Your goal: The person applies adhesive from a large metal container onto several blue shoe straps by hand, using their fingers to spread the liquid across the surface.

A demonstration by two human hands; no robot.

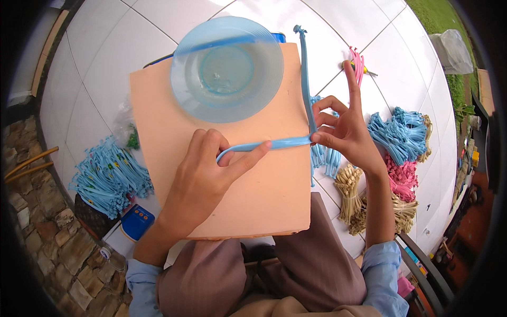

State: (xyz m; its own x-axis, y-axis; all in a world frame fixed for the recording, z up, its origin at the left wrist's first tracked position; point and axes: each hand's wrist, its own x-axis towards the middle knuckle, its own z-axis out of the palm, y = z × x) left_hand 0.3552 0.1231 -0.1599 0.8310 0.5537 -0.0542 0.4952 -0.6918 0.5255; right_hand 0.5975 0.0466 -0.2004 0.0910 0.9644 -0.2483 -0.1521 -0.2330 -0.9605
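Observation:
A light blue fabric strip (282, 143) is stretched across a peach-coloured board (253, 206) resting over my lap. My left hand (198, 177) has its fingers curled round the strip's left part, the index finger lying along it. At the board's right edge, my right hand (346, 129) pinches the strip between thumb and finger, with another finger raised. From that pinch a darker blue length (304, 79) runs away from me to a knotted end. Whether the two lengths are one piece, I cannot tell. A translucent blue plate (227, 108) sits on the board's far part.
Bundled blue strips (111, 177) lie on the left beside a blue device (137, 222). On the right tiled floor are blue bundles (398, 134), pink bundles (402, 177) and beige bundles (348, 193). Pink strips (357, 63) lie farther off, by a yellow-and-black tool.

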